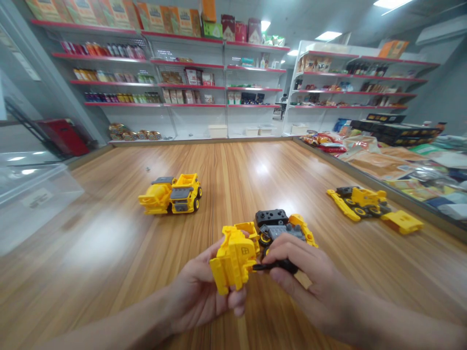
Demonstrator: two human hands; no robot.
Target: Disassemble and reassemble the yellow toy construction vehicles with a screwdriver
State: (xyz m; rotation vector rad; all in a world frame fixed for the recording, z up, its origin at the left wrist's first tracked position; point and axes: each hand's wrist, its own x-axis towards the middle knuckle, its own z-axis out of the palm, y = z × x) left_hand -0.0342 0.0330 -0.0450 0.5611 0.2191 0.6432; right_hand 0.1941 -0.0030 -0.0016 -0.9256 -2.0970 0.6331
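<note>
My left hand is closed round a yellow toy cab piece, held just above the wooden table. My right hand pinches a small black tool whose tip touches the side of the cab piece. Just behind my hands lies a partly taken-apart toy vehicle with grey and black parts, a black wheel and yellow panels.
A yellow toy mixer truck stands further back on the left. At the right lie a yellow toy loader and a loose yellow bucket piece. Shop shelves with packaged goods line the back wall; a display of packets borders the table's right edge.
</note>
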